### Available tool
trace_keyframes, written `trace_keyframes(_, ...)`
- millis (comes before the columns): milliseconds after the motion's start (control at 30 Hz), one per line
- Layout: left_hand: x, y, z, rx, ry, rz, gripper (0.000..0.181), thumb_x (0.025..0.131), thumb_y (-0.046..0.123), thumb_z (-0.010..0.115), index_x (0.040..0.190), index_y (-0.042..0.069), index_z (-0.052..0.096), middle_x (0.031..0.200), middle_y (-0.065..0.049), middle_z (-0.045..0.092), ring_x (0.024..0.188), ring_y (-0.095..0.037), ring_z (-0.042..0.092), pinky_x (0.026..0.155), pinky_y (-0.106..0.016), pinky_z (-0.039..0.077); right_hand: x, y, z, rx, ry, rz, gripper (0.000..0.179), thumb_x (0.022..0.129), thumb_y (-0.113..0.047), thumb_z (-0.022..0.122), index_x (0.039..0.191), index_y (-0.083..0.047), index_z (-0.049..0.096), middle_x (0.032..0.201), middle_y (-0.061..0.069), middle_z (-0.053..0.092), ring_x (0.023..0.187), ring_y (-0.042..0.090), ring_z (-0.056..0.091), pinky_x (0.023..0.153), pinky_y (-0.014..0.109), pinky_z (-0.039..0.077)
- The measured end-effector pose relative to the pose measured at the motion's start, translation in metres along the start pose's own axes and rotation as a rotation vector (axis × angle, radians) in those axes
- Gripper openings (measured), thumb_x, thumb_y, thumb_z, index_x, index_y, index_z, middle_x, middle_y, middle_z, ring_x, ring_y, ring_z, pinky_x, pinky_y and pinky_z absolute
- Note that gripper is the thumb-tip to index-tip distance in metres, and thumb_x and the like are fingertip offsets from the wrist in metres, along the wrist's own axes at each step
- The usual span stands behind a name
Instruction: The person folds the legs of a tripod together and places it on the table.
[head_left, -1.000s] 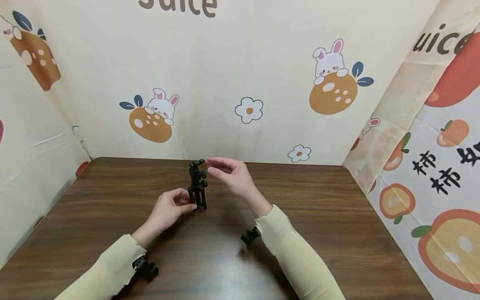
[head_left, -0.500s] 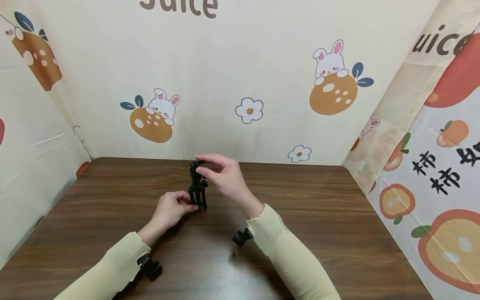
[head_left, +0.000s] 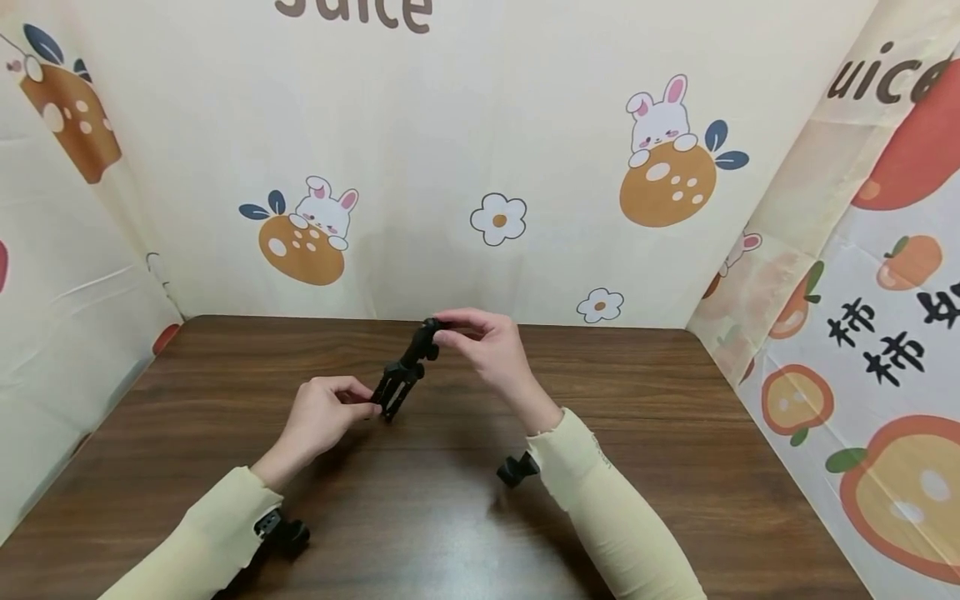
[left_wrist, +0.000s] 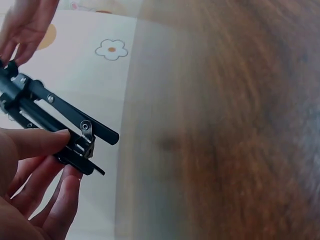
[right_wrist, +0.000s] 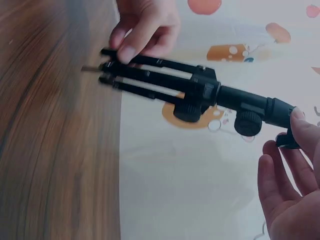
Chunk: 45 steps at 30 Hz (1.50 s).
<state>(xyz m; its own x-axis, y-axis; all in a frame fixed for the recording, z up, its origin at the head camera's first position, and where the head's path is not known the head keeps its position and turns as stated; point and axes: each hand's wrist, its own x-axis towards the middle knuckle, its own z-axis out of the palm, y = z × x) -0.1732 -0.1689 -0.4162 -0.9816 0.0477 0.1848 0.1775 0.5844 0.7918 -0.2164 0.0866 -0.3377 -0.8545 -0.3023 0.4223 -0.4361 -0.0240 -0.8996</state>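
Note:
A small black tripod [head_left: 411, 360] with its legs folded together slants between my two hands, head end up and to the right. My left hand [head_left: 321, 418] pinches the foot end of the legs between thumb and fingers. In the left wrist view, the thumb of that hand [left_wrist: 27, 175] lies over one leg near a metal hinge. My right hand [head_left: 497, 357] pinches the head at the upper end. Two knobs stick out from the side of the tripod [right_wrist: 240, 102] in the right wrist view. It appears lifted off the table.
A brown wood-grain table [head_left: 660, 467] lies under both arms. Behind it hangs a cream curtain [head_left: 420, 167] printed with rabbits, fruit and flowers, and further printed cloth [head_left: 885, 383] closes off the right side. Each sleeve cuff carries a black wrist camera [head_left: 517, 469].
My right hand moved left onto the tripod's head and pinched it, then went right with it. The tripod went from upright to slanting. My left hand shifted slightly left at the legs.

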Motion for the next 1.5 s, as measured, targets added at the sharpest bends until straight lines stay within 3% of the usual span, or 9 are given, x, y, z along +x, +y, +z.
trace_keyframes(400,0.002,0.012,-0.005,-0.026,-0.031,0.091,0.012,0.078,0.012,0.086,0.087,0.015,0.079,0.081,0.004,0.072,0.071,-0.016,0.065,0.061,-0.030,0.052,-0.021,0.019,-0.049,-0.186,-0.019,0.071,0.031,0.084,-0.005,0.079,0.115,-0.007,0.074,0.104,0.008,0.072,0.091,0.023,0.070,0.079,0.032,0.056)
trace_keyframes(733,0.014,0.020,0.013,-0.062,-0.011,0.159,0.011,0.080,0.010,0.084,0.089,0.016,0.080,0.084,0.005,0.071,0.070,-0.015,0.061,0.058,-0.028,0.049,-0.041,0.041,-0.082,-0.276,-0.015,0.199,0.024,0.084,-0.006,0.079,0.108,-0.005,0.075,0.102,0.008,0.073,0.090,0.022,0.070,0.075,0.029,0.055)
trace_keyframes(900,0.022,0.024,0.025,-0.090,-0.021,0.163,0.012,0.080,0.010,0.084,0.089,0.016,0.080,0.085,0.006,0.071,0.072,-0.015,0.060,0.059,-0.028,0.048,-0.048,0.051,-0.096,-0.284,0.016,0.303,0.025,0.083,-0.008,0.081,0.107,-0.006,0.076,0.100,0.006,0.073,0.088,0.018,0.067,0.074,0.026,0.052)
trace_keyframes(1100,0.029,0.028,0.035,-0.115,-0.063,0.139,0.013,0.081,0.011,0.083,0.093,0.015,0.080,0.090,0.005,0.073,0.076,-0.015,0.063,0.062,-0.030,0.051,-0.057,0.064,-0.108,-0.345,0.005,0.334,0.027,0.081,-0.007,0.082,0.107,-0.002,0.076,0.101,0.009,0.074,0.086,0.015,0.065,0.074,0.026,0.052)
trace_keyframes(1300,0.034,0.024,0.043,-0.111,-0.101,0.116,0.017,0.079,0.010,0.085,0.094,0.012,0.080,0.090,0.002,0.073,0.076,-0.015,0.064,0.062,-0.030,0.052,-0.063,0.073,-0.114,-0.370,-0.010,0.438,0.026,0.080,-0.010,0.084,0.105,-0.007,0.078,0.103,0.005,0.074,0.091,0.015,0.066,0.077,0.025,0.052)
trace_keyframes(1500,0.038,0.019,0.050,-0.125,-0.166,0.100,0.017,0.077,0.008,0.085,0.092,0.012,0.080,0.088,0.002,0.073,0.075,-0.013,0.065,0.064,-0.029,0.053,-0.065,0.081,-0.117,-0.366,-0.016,0.475,0.026,0.078,-0.008,0.085,0.104,-0.006,0.078,0.101,0.007,0.074,0.090,0.017,0.065,0.075,0.026,0.052)
